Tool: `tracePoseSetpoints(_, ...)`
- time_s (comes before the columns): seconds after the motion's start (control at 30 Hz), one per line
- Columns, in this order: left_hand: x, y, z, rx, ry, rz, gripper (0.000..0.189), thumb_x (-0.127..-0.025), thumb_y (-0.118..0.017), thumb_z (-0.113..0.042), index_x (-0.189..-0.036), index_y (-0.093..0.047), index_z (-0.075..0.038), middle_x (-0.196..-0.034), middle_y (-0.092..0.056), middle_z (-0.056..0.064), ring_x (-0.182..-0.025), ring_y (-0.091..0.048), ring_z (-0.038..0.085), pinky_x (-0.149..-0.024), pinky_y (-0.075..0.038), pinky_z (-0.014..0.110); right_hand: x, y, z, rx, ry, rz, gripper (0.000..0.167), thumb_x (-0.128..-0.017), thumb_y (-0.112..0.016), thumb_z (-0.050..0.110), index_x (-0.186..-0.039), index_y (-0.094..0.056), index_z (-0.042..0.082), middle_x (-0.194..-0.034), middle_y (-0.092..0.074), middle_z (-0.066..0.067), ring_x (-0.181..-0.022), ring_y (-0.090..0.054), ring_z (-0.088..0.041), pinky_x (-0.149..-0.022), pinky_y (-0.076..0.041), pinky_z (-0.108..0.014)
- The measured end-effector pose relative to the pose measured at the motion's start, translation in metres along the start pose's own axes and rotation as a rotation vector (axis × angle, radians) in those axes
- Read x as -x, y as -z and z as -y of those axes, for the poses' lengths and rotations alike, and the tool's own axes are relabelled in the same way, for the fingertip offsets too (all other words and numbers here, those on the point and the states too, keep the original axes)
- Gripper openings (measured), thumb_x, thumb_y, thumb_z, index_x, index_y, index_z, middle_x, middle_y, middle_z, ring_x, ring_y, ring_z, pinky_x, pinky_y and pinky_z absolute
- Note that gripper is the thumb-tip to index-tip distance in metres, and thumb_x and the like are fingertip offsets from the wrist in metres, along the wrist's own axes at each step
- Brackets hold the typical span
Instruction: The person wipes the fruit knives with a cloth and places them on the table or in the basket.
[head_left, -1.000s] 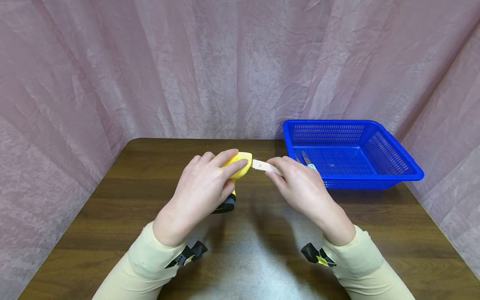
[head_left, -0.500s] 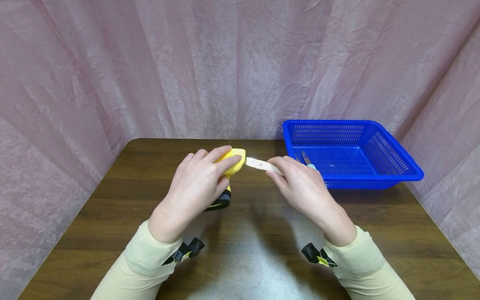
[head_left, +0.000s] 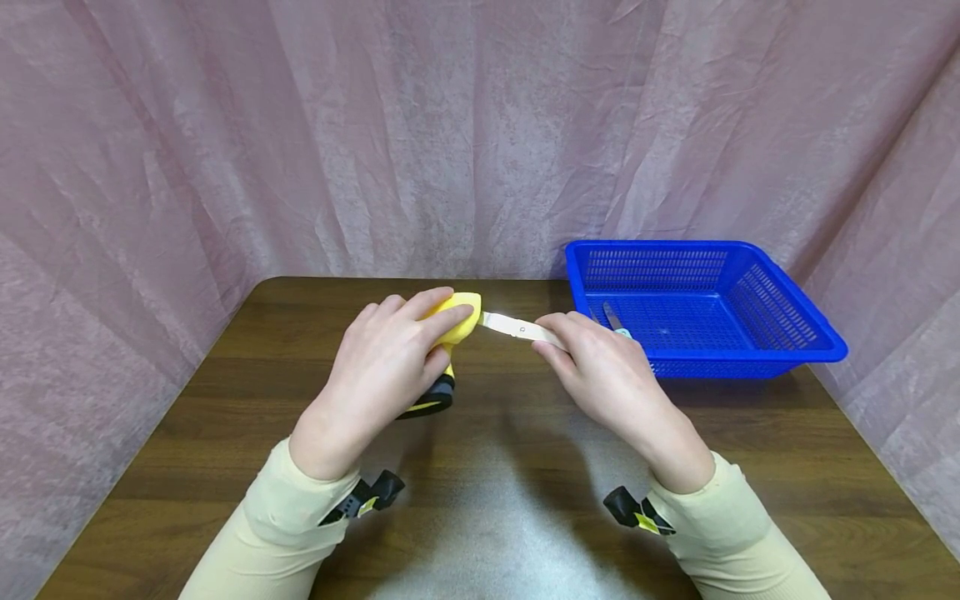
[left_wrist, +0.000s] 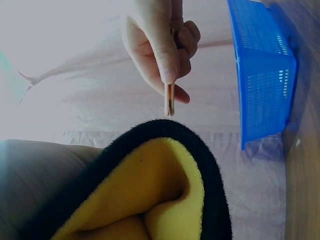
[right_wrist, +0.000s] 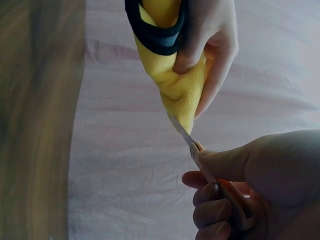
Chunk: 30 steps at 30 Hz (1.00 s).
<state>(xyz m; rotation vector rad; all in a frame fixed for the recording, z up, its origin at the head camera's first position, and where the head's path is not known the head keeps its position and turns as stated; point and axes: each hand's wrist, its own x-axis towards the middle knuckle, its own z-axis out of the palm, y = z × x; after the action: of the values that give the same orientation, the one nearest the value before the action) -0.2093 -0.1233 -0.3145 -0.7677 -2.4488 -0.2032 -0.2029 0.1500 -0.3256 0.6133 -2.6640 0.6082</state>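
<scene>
My left hand (head_left: 378,362) grips a fleecy yellow cloth (head_left: 462,321) with a black border, bunched over the blade end of a folding knife. In the right wrist view the cloth (right_wrist: 175,90) hangs from the fingers, with the steel blade (right_wrist: 181,128) against its lower end. My right hand (head_left: 603,371) holds the knife by its pale handle (head_left: 549,334), thumb pressed along it. Part of the blade shows between cloth and handle; its tip is hidden. Both hands are above the brown table (head_left: 495,442). The cloth's border (left_wrist: 165,131) fills the lower left wrist view.
A blue perforated basket (head_left: 750,355) stands at the right rear of the table. Inside its left end lies a knife with a light blue handle (head_left: 623,332), beside part of another slim metal blade. A pink curtain (head_left: 420,142) hangs behind the table.
My left hand has moved left with the cloth, away from the knife handle, and more of the blade shows. My right hand and the basket have stayed almost still.
</scene>
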Motion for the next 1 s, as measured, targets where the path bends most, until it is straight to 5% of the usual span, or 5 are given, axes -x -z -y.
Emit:
tracePoseSetpoints(0.7, -0.001, 0.008, 0.013, 0.031, 0.083, 0.039, 0.055, -0.090, -0.073, -0.007, -0.143, -0.077, -0.023, -0.150, -0.068, 0.006, -0.100, -0.067, 0.038, -0.079, -0.051, 0.048, 0.000, 0.006, 0.001, -0.002, -0.008, 0.005, 0.021, -0.111, -0.067, 0.028, -0.126, -0.078, 0.017, -0.098, -0.070, 0.003, -0.081, -0.062, -0.018, -0.068, -0.052, -0.049)
tracePoseSetpoints(1.0, 0.002, 0.010, 0.017, 0.055, 0.098, 0.027, 0.054, -0.092, -0.070, -0.008, -0.143, -0.076, -0.024, -0.150, -0.068, 0.005, -0.095, -0.065, 0.037, -0.077, -0.050, 0.047, -0.002, 0.005, -0.002, -0.025, -0.030, -0.004, 0.020, -0.111, -0.067, 0.026, -0.127, -0.073, 0.016, -0.099, -0.069, 0.003, -0.081, -0.062, -0.021, -0.080, -0.055, -0.055)
